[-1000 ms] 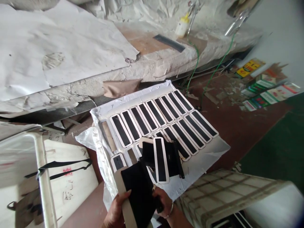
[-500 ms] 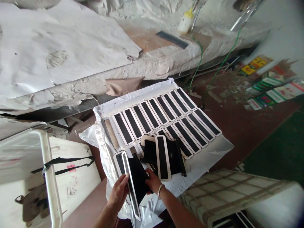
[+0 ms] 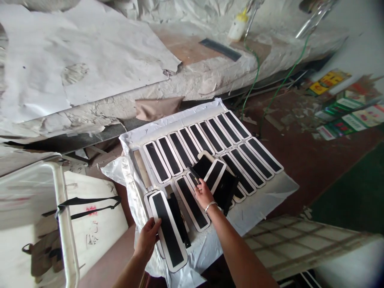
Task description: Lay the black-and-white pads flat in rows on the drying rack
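Note:
My left hand point(image 3: 147, 238) pinches the left edge of a long black panel with a white border and rounded ends point(image 3: 169, 232), held at the near left corner of the covered board point(image 3: 267, 202). Black material with a dark edge shows along its right side. To the right, my right hand point(image 3: 205, 195), with a bangle on the wrist, has its fingers closed on the dark edge of a folded black piece point(image 3: 204, 165). Another white-bordered strip point(image 3: 216, 174) lies tilted on that piece. Rows of similar panels point(image 3: 156, 162) lie flat on the board around both hands.
A white bin point(image 3: 55, 192) with a black strap stands at the left, and a pale crate point(image 3: 288, 240) at the lower right. Behind runs a paper-covered bench point(image 3: 105, 60) with a yellow-capped bottle point(image 3: 238, 26). Cartons point(image 3: 354, 120) lie at the right.
My right hand has moved up and right, from beside the left panel to the folded black piece, which has turned and shifted away. The left panel now lies flatter, its face showing.

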### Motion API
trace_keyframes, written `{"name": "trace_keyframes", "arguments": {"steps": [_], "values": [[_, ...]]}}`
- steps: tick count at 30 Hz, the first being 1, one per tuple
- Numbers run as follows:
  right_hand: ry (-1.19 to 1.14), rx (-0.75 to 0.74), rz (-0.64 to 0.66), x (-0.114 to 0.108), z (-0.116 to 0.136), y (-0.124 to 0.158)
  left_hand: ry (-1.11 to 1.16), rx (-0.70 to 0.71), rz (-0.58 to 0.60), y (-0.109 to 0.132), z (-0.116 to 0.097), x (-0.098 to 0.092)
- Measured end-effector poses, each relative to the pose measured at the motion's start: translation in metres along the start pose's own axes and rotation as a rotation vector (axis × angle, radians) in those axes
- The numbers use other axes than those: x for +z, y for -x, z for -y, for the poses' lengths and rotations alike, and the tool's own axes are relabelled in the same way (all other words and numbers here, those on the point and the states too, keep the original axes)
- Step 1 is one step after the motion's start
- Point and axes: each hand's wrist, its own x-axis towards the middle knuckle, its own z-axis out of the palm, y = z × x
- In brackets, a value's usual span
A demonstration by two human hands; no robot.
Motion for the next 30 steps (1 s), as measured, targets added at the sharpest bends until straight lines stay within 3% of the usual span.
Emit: {"name": "trace_keyframes", "arguments": {"steps": [3,6,8,11,16,23,30], "values": [[0.001,-0.018,-0.01,-0.013,0.0,0.003,-0.089,0.07,0.005,-0.015,-0.012,0.026],[0.015,-0.078,0.114,-0.009,0.002,0.023,-0.07,0.126,0.051,-0.03,-0.025,0.048],[0.049,-0.113,0.222,0.001,0.002,0.039,-0.055,0.152,0.062,-0.038,-0.028,0.053],[0.148,-0.12,0.329,0.02,-0.005,0.056,-0.116,0.138,0.028,-0.046,-0.02,0.043],[0.356,-0.063,0.371,0.042,-0.018,0.061,-0.324,0.039,-0.04,-0.058,-0.003,0.024],[0.581,-0.022,0.398,0.043,-0.006,0.054,-0.589,0.07,-0.042,-0.077,-0.015,0.028],[0.68,-0.015,0.439,0.042,0.008,0.05,-0.79,0.024,-0.005,-0.075,-0.019,0.023]]}}
